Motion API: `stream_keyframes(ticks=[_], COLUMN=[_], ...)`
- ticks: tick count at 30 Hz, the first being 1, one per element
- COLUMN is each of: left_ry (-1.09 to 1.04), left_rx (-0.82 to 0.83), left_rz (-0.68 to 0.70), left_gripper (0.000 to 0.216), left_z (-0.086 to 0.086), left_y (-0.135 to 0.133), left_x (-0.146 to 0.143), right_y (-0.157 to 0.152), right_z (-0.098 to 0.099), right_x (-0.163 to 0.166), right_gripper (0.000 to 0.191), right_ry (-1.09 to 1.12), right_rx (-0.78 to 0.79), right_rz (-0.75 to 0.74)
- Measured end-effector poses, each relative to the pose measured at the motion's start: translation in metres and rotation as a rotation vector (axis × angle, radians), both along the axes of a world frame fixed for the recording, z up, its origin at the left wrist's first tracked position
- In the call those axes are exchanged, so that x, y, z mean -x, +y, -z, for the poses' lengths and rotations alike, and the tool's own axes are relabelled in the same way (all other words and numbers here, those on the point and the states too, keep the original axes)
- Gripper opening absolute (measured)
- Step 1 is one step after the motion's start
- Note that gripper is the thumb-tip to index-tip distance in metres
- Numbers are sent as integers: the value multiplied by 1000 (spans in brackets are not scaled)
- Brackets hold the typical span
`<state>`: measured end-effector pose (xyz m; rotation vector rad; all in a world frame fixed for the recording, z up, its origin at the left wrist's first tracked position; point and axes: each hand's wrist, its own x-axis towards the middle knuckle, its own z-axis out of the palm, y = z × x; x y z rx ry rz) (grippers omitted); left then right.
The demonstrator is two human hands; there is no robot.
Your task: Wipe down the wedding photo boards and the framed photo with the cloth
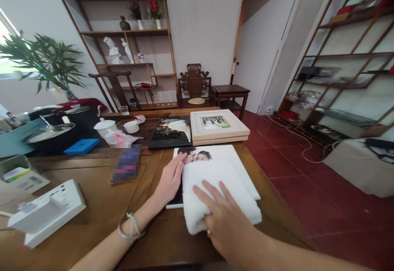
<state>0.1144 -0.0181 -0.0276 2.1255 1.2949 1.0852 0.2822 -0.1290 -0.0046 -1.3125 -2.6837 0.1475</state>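
Head view: a white folded towel lies flat on a large photo print with a white border, which rests on the wooden worktop near its right edge. The towel appears soft, light and limp, so it would sag if lifted by one corner and is best pressed or gathered across its width; the print beneath looks like a thin, stiff board, probably smooth-faced, likely to slide on the wood and to mark if rubbed hard, and is best steadied at its edges. The right hand lies palm down on the towel's near end, fingers spread and extended away from the body, forearm entering from the lower right. The left hand, a bracelet at its wrist, rests flat with fingers together on the print's left edge, touching the towel's side. Behind stand a dark photo print and a framed picture
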Motion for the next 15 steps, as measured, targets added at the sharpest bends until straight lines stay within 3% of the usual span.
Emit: stream_keyframes(ticks=[5, 9, 15], left_ry=[-45, -58, 122], left_rx=[34, 43, -56], left_rz=[7, -23, 8], left_gripper=[45, 45, 38], left_z=[-1, 1, 5], left_y=[-1, 0, 3], left_x=[2, 3, 1], right_y=[15, 6, -25], right_z=[-2, 1, 22], right_x=[15, 19, -19], right_gripper=[28, 30, 24], right_ry=[36, 42, 103], right_rx=[-67, -78, -169], right_rz=[22, -65, -41])
